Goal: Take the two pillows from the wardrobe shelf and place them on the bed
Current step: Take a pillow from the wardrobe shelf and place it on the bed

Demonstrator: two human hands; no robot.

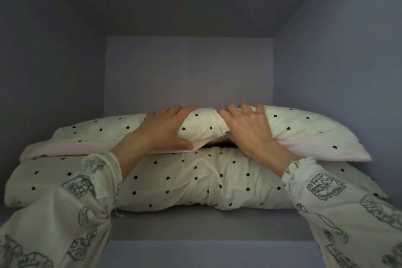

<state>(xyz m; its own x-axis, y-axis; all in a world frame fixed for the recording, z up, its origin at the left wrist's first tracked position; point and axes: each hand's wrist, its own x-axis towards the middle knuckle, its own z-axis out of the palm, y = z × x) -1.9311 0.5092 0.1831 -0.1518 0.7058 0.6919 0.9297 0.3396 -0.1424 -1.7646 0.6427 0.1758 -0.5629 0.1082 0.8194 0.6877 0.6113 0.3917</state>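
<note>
While both arms reach straight forward into the wardrobe, the left hand [167,128] and the right hand [248,128] are clamped on the near middle of the upper pillow [293,128], fingers curled over its top and thumbs tucked under its front edge, so the filling bunches into a tight roll between them. Loose cream sleeves [339,209] printed with dark line drawings cover both forearms to the wrists. That pillow is cream with small black dots and shows a pale pink underside along its near edge. It lies on a lower pillow [195,180] of the same dotted fabric, creased and puckered at its front. Both pillows sit on the grey wardrobe shelf [206,226], enclosed by plain grey side walls, back panel and top.
</note>
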